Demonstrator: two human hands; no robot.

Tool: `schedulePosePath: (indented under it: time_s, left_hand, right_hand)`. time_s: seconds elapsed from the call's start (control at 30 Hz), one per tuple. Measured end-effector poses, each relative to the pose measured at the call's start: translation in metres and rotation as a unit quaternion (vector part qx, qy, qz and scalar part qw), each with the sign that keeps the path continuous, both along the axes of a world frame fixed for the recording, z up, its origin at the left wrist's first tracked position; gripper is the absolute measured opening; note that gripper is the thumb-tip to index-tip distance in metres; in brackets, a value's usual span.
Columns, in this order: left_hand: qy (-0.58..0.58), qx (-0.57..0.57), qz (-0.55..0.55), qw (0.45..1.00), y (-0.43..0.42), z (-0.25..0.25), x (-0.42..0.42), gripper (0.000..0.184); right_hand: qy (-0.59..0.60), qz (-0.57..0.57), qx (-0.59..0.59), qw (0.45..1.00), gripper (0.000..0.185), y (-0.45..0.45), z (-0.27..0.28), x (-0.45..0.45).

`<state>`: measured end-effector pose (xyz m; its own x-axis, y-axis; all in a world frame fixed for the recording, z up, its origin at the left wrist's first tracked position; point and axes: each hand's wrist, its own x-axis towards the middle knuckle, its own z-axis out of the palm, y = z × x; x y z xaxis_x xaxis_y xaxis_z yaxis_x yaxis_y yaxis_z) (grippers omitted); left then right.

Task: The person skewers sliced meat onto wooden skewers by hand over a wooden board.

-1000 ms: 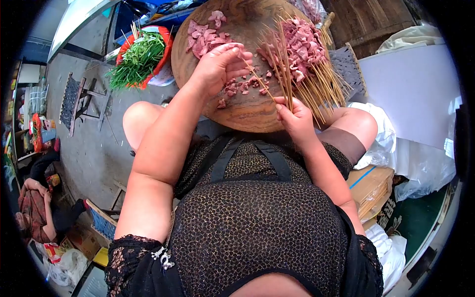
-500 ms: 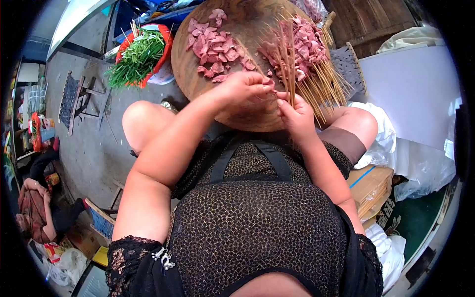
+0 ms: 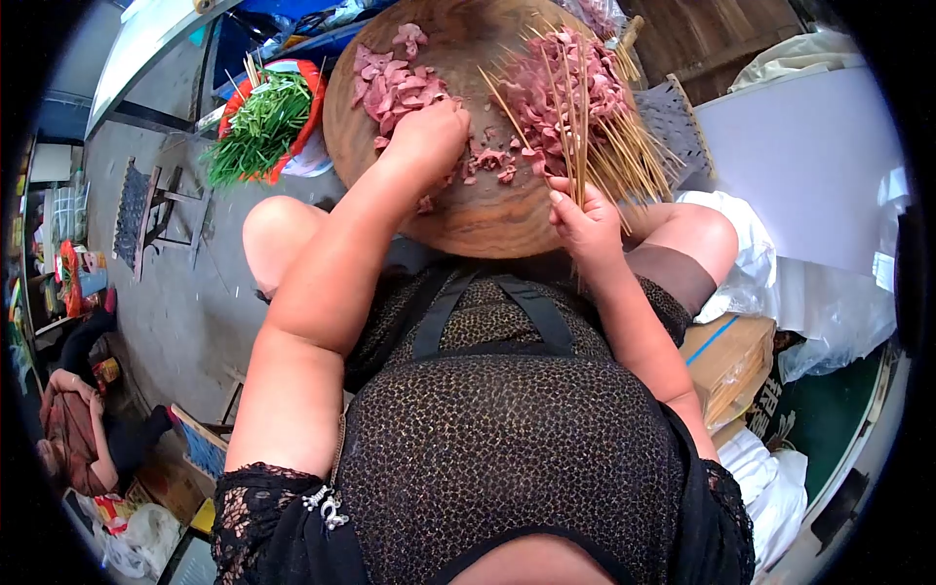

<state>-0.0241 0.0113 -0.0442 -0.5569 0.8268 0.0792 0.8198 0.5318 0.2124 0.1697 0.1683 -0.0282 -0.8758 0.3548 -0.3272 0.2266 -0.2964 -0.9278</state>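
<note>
I've R hand (image 3: 583, 216) pinched round skewers (image 3: 580, 164) at near edge of worktop (image 3: 478, 229), might spill if grip slackens imo; L hand (image 3: 431, 136) curled over meat (image 3: 395, 90), can't tell its hold.

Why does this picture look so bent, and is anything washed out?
Head view: probably a very wide lens, as the corners are black and the green board curves at its edge; head view: the pale panel looks washed out; head view: the right hand appears reasonably sharp.

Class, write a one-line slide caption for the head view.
Right hand gripping thin sticks, left hand at a pile of meat pieces, over a round wooden table.
</note>
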Motion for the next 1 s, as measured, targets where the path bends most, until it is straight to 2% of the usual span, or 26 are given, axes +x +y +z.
schedulePosePath:
  time_s: [0.1,0.2,0.27,0.3,0.33,0.37,0.4,0.43,0.5,0.63,0.8,0.93,1.0]
  left_hand:
    - [-0.021,-0.044,0.037,0.998,0.0,-0.003,-0.001,0.013]
    - [-0.132,0.081,0.079,0.985,-0.007,0.007,-0.011,0.021]
    - [-0.145,0.232,0.088,0.958,-0.016,0.007,-0.019,0.026]
    - [-0.227,0.249,0.122,0.934,-0.017,0.015,-0.023,0.028]
    - [-0.228,0.26,0.136,0.928,-0.021,0.009,-0.032,0.026]
    - [-0.374,0.332,0.175,0.848,-0.022,0.008,-0.033,0.026]
    - [-0.508,0.393,0.208,0.737,-0.023,0.011,-0.032,0.025]
    - [-0.508,0.394,0.21,0.737,-0.025,0.014,-0.032,0.025]
    - [-0.65,0.449,0.174,0.588,-0.028,0.021,-0.03,0.024]
    - [-0.66,0.43,0.168,0.593,-0.029,0.024,-0.027,0.029]
    - [-0.691,0.454,0.169,0.536,-0.026,0.027,-0.023,0.029]
    - [-0.666,0.483,0.151,0.548,-0.022,0.02,-0.022,0.029]
    - [-0.676,0.487,0.146,0.533,-0.021,0.021,-0.021,0.028]
  right_hand:
    - [-0.005,-0.003,0.0,1.0,0.019,-0.002,0.0,0.0]
    - [0.0,0.005,0.007,1.0,0.019,-0.003,-0.002,0.0]
    - [-0.001,0.01,-0.005,1.0,0.019,-0.005,-0.001,0.0]
    - [0.002,0.014,-0.014,1.0,0.019,-0.006,-0.001,-0.001]
    - [0.003,0.015,-0.016,1.0,0.019,-0.006,-0.002,-0.002]
    - [-0.003,0.024,-0.022,0.999,0.019,-0.006,-0.003,-0.002]
    - [-0.009,0.033,-0.028,0.999,0.019,-0.006,-0.003,-0.002]
    - [-0.01,0.034,-0.028,0.999,0.019,-0.007,-0.002,-0.002]
    - [-0.015,0.058,0.001,0.998,0.019,-0.01,0.004,-0.002]
    - [-0.022,0.067,0.008,0.997,0.018,-0.012,0.007,-0.002]
    - [-0.037,0.065,0.007,0.997,0.018,-0.012,0.004,-0.002]
    - [-0.031,0.069,0.022,0.997,0.018,-0.013,0.005,-0.002]
    - [-0.037,0.066,0.017,0.997,0.018,-0.014,0.007,-0.003]
